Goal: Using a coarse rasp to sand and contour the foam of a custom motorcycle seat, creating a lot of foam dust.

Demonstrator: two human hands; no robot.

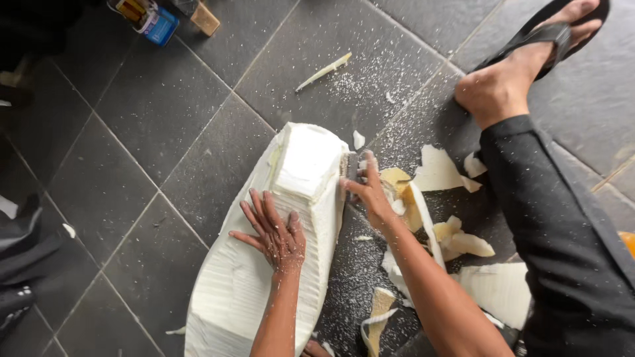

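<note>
A large white foam block (264, 264), carved into a long boat-like shape with a raised square part at its far end, lies on the dark tiled floor. My left hand (271, 228) rests flat on its top with fingers spread. My right hand (370, 188) grips a small dark cutting tool (352, 165) pressed against the block's right side near the raised part.
White and yellowish foam offcuts (440, 168) and crumbs litter the floor to the right. My leg in a dark trouser (562, 225) and a foot in a black sandal (529, 53) stretch out at right. A blue container (155, 23) sits at the top left.
</note>
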